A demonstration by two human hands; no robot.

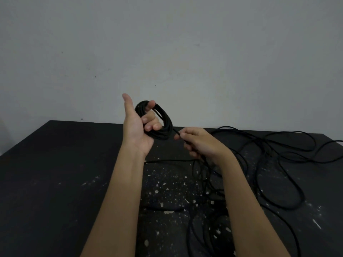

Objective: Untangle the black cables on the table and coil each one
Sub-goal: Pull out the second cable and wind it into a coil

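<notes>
We note the left hand (137, 130) above the matte, white-flecked bench (55, 173), fingers (152, 125) curled through a round black cable coil (166, 125), thumb straight. Just right of the coil, the right hand (202, 143) pinches its trailing strand (177, 133); loose cables (303, 197) loop farther right.

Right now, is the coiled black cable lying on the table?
No, the left hand holds the coil raised off the table, with its fingers curled through the loops.

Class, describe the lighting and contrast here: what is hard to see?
Head view: dim, even light, no glare or hard shadows. Head view: the black coil and loose cables nearly merge with the dark table; the left hand and right hand stand out.
</notes>
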